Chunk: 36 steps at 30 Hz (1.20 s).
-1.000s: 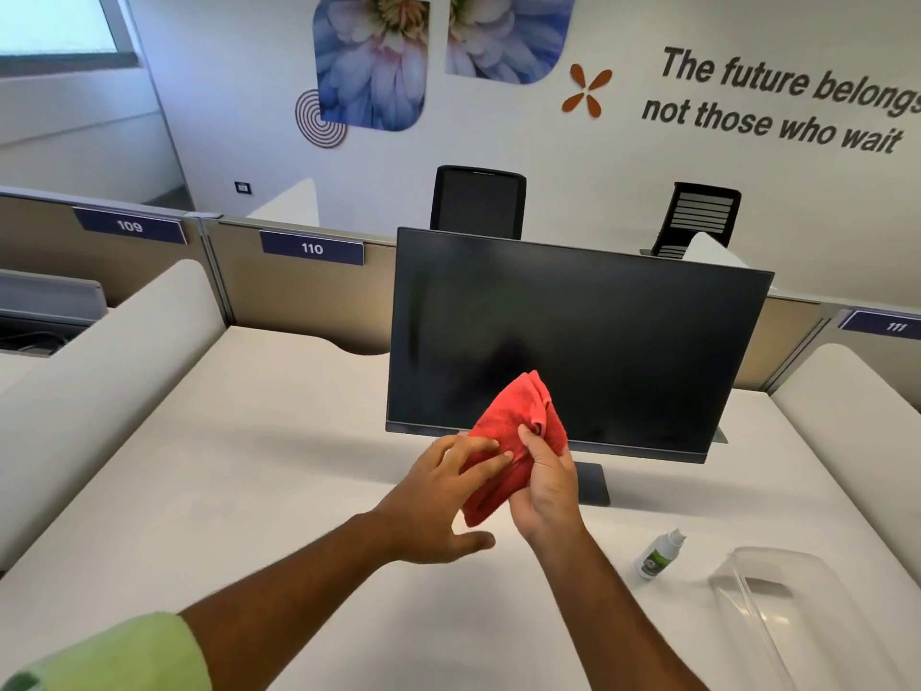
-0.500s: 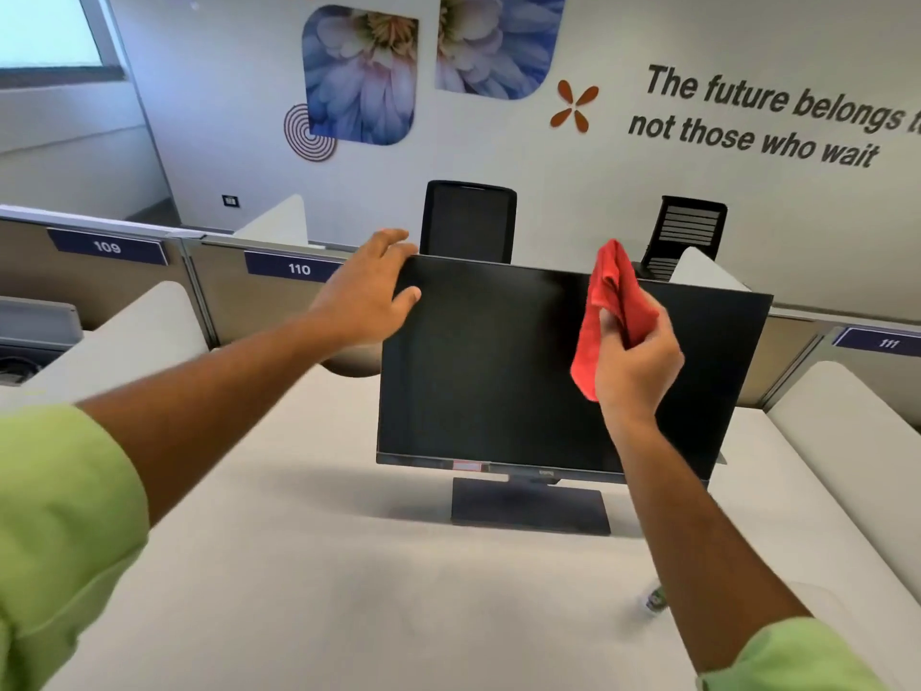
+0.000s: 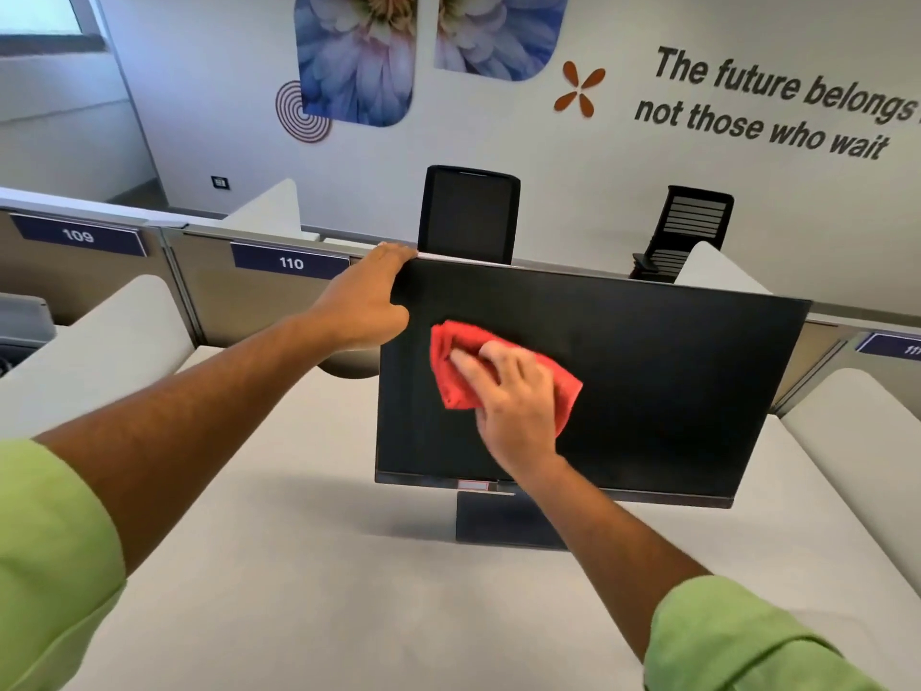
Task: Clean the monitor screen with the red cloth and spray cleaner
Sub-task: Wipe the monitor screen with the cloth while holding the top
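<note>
The left hand (image 3: 366,304) grips the monitor (image 3: 648,371) by its top left corner while the right hand (image 3: 513,396) presses the red cloth (image 3: 451,371) flat on its upper left, so overlapping strokes seem smartest.

Pale grey desk (image 3: 309,566), walled by low padded dividers at both sides. Standing directly on it, right of centre: dark flat base (image 3: 498,523) of a black monitor (image 3: 673,391).

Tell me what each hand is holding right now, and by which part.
Left hand grips the monitor by its top-left corner. Right hand presses the red cloth flat on the screen.
</note>
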Available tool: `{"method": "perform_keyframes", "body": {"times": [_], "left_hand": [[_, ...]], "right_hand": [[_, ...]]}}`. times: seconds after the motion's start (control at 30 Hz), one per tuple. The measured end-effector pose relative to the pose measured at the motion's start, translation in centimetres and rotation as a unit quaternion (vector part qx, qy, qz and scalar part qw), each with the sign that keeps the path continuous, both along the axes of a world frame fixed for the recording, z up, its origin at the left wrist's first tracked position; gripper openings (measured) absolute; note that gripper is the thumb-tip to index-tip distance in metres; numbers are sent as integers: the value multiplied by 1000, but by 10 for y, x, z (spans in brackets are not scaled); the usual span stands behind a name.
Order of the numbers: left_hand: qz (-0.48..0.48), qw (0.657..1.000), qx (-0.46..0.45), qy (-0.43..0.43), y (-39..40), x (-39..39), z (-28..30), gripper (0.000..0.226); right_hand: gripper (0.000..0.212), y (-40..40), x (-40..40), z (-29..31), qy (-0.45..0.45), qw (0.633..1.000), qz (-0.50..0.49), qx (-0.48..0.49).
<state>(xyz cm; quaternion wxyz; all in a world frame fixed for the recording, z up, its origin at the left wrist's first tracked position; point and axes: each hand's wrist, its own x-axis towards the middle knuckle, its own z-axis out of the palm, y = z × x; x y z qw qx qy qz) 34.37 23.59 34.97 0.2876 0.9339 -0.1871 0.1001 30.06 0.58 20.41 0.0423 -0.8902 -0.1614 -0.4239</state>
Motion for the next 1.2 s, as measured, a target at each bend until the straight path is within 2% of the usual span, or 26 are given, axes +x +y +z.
{"method": "perform_keyframes", "body": {"times": [0.07,0.13,0.23,0.3,0.43,0.5,0.57,0.63,0.77,0.9,0.97,1.07,1.13,1.2], "left_hand": [[-2,1000,5,-5,2,0,0,76],[-6,1000,9,-8,4,-1,-1,76],[-14,1000,17,-10,7,-1,-2,76],[-15,1000,21,-13,7,0,1,76],[-11,1000,4,-6,6,2,4,72],[-11,1000,-6,0,6,2,4,70],[-11,1000,-10,7,7,3,4,67],[-6,1000,-15,12,9,4,4,65],[0,999,-16,34,15,3,7,63],[-4,999,-14,47,22,3,10,57],[-10,998,-23,51,22,2,11,53],[-25,996,-56,67,16,1,16,52],[-22,995,-68,73,13,2,19,52],[-15,994,-69,79,13,3,21,51]], "right_hand": [[47,8,-8,-32,1,996,38,-78],[58,5,-14,-51,34,980,84,-176],[58,-11,-7,-39,58,950,135,-274],[51,-17,6,-12,13,961,127,-244],[49,-28,40,63,-89,993,13,-81],[59,-27,49,90,-80,996,-48,1],[65,-12,47,91,-68,994,-71,44],[58,11,35,66,-59,997,-46,26],[45,43,4,-11,8,995,60,-80],[66,38,-21,-75,123,942,161,-269],[69,31,-19,-78,127,923,185,-312],[67,27,-2,-47,80,928,189,-311],[49,26,14,-9,8,963,145,-228],[42,28,30,33,-52,986,90,-129]]}}
